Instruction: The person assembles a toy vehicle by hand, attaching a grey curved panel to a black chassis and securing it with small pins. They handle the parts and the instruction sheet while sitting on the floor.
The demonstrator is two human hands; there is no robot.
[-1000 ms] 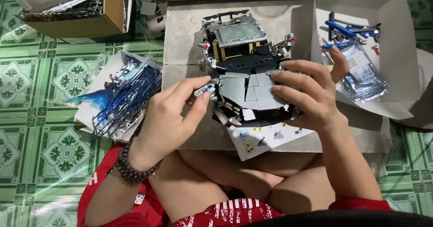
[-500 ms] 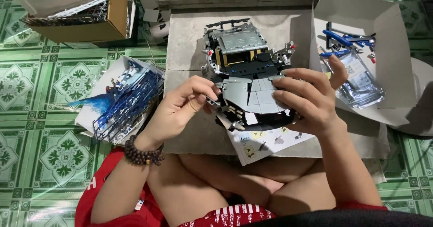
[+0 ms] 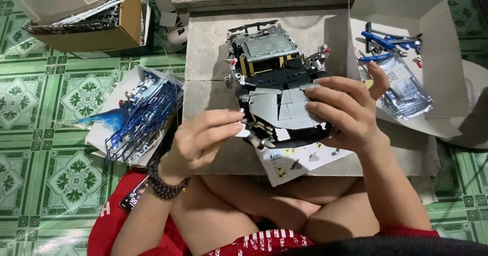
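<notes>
Grey-black brick car model on stone worktop: right hand grips its hood, left hand fingertips pinch its side.

One grey-and-black brick model car. Left of it: two cardboard boxes. Right of it: one open box. Below it: one instruction sheet.

Grey cardboard sheet on green tiled floor, bearing model car, instruction leaflet
</notes>
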